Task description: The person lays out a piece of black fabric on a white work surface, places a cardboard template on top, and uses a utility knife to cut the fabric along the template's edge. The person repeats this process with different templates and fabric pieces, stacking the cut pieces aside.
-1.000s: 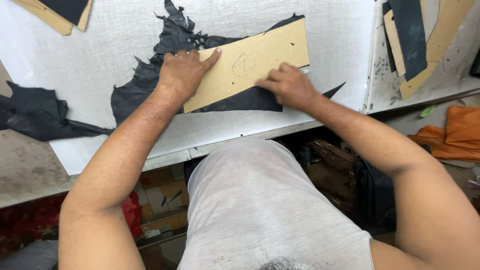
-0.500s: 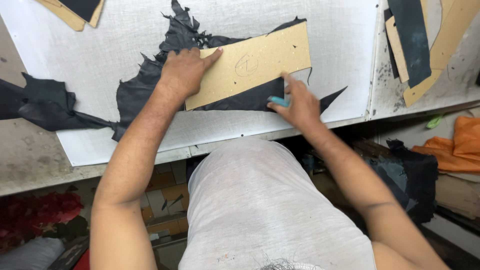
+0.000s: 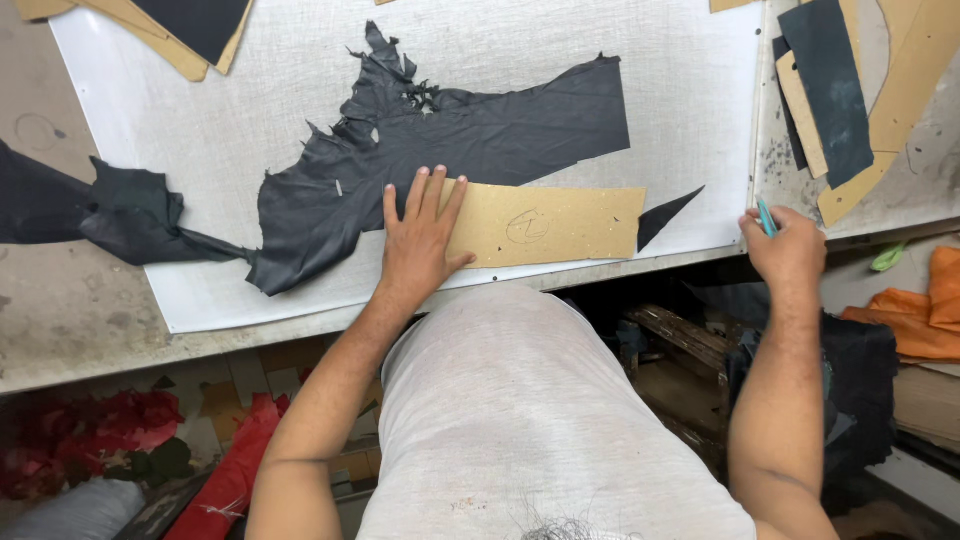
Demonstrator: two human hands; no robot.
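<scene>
While the left hand lies flat with fingers spread on the near end of the cardboard template, it looks like it's just pinning it so it won't slide around on the black leather piece underneath. Template sits along the near edge of the white cutting mat, overlapping the leather's lower edge. Off to the side, the right hand is closed around a small teal pen-like tool, parked at the tabletop edge, well apart from the template, so probably not marking or cutting anything right now. Further back on the right there's a stack of cardboard patterns and dark strips, and more patterns at the far left corner. A crumpled dark leather scrap sits left of the mat.
</scene>
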